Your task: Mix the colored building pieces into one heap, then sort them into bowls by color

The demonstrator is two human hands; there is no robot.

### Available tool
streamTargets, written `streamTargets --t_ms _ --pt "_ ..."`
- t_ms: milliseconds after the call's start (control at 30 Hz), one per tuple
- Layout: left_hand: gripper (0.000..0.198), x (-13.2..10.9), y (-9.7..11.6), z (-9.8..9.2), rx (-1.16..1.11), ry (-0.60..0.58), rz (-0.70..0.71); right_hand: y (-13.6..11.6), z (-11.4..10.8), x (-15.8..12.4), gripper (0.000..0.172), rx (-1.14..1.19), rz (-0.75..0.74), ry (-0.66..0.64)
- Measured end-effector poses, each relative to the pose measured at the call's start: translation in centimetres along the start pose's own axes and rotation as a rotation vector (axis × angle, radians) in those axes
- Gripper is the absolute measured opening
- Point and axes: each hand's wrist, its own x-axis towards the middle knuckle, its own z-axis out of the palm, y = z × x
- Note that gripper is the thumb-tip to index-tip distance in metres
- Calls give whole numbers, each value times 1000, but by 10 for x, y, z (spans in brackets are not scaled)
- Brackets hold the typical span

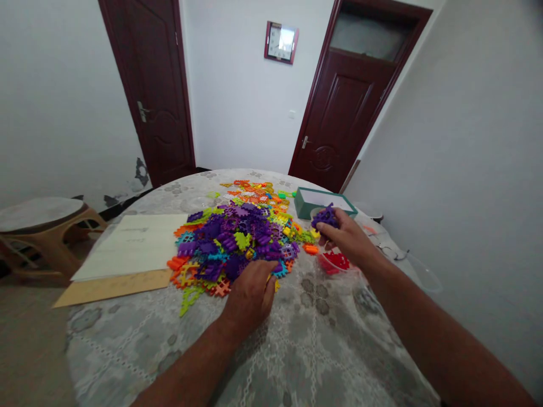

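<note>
A large heap of plastic interlocking building pieces [241, 240] in purple, green, orange, blue and yellow lies mid-table. My left hand [250, 294] is at the heap's front edge with its fingers curled together. A purple bit and a yellow bit show by its fingertips, but what it grips is hidden. To the right of the heap, my right hand [343, 232] holds a clump of purple building pieces [326, 217] between thumb and fingers, raised in front of a green box [303, 204]. Below that hand, red pieces [335, 261] sit in what looks like a clear plastic bag or tub.
The round table wears a grey patterned tablecloth [297, 350]. At left lie an open booklet [131, 243] and a tan cardboard strip [114, 287]. Eyeglasses [392, 252] rest at the right edge. A stool [46, 226] stands left of the table.
</note>
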Motion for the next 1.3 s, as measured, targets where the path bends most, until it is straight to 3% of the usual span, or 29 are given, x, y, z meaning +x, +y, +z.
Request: streamTargets --t_ms 167,300,467,633,800,967,1067,1167,1300 --pt "25 -6 -4 8 62 -112 50 35 -26 111 27 -125 190 179" --pt "25 -5 -6 5 67 -148 58 57 -33 173 29 -186 258 274" --pt "25 -6 -7 3 82 -178 57 72 -26 218 35 -139 368 287" --pt "26 -7 -8 3 93 -177 44 76 -14 231 54 -56 440 294" --pt "26 -5 -10 0 118 -166 19 63 -8 223 62 -9 401 341" --pt "28 -1 -11 -4 147 -195 -40 29 3 193 56 42 283 302" --pt "30 1 -13 -4 147 -168 -64 7 18 150 48 52 88 179" --pt "28 2 -16 -3 172 -130 -83 -4 40 84 36 -60 -109 -18" --pt "25 3 -20 -2 211 -97 -79 21 73 -4 29 -350 -317 -175"
